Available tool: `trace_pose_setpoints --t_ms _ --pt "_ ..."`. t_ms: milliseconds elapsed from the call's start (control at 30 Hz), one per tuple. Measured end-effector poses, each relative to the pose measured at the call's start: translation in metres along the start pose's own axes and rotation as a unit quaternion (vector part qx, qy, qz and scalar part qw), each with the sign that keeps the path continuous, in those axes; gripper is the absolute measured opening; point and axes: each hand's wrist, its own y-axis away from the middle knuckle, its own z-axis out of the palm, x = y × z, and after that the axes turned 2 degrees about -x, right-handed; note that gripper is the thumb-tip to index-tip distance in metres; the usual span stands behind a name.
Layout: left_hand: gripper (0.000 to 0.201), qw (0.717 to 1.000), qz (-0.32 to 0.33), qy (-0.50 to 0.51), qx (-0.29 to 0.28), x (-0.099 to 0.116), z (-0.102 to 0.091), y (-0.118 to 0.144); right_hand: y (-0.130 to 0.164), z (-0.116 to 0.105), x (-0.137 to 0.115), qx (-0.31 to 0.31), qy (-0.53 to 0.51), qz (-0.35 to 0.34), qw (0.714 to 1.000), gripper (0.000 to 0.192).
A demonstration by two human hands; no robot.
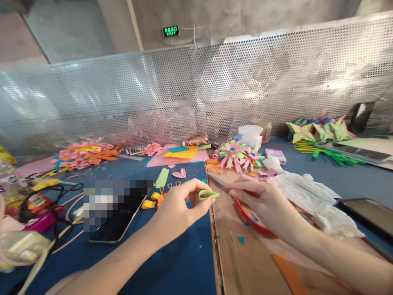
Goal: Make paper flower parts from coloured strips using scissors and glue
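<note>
My left hand pinches a small green paper strip bent into a loop, held above the table's middle. My right hand holds red-handled scissors; the blades point left, just above and right of the green loop. Both hands hover over the seam between the blue table top and a brown cardboard sheet. A finished pink, green and orange paper flower lies just behind the hands.
A black phone lies left of my left hand. Cables and packets crowd the far left. More paper flowers, coloured sheets, crumpled white paper, a tablet and green folded shapes surround the work spot. A perforated metal screen closes the back.
</note>
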Motion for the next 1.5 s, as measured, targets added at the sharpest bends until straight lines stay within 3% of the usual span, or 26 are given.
trace_pose_setpoints --t_ms 133,333,500,633,767,900,1067,1333,1500 --pt "0.011 1.0 0.001 -0.004 0.003 0.0 0.0 0.0 0.0 0.003 0.002 -0.016 -0.023 0.022 0.999 0.021" --pt "0.015 0.997 -0.016 -0.07 -0.004 -0.005 0.001 -0.002 -0.002 0.002 0.005 -0.036 -0.151 0.029 0.987 0.024" --pt "0.015 0.985 0.004 -0.164 -0.049 -0.007 0.002 0.001 0.001 0.002 -0.001 -0.041 -0.168 0.05 0.984 0.019" --pt "0.014 0.981 0.013 -0.183 -0.057 -0.006 0.003 0.001 0.001 0.002 -0.007 -0.039 -0.133 0.051 0.989 0.016" --pt "0.018 0.988 0.027 -0.151 -0.002 -0.006 0.002 -0.001 0.003 0.004 -0.011 -0.055 -0.133 0.045 0.988 0.018" --pt "0.023 0.987 0.095 -0.123 0.049 -0.008 0.002 -0.003 0.008 0.007 -0.016 -0.102 -0.211 0.062 0.97 0.022" --pt "0.007 0.978 0.159 -0.107 0.083 -0.008 0.004 -0.002 0.012 0.009 -0.022 -0.119 -0.265 0.089 0.953 0.023" --pt "0.007 0.972 0.172 -0.095 0.133 -0.003 0.006 0.001 0.011 0.009 -0.023 -0.132 -0.267 0.07 0.952 0.022" --pt "0.01 0.98 0.122 -0.079 0.134 0.0 0.003 0.001 0.015 0.009 -0.02 -0.152 -0.29 0.08 0.941 0.028"
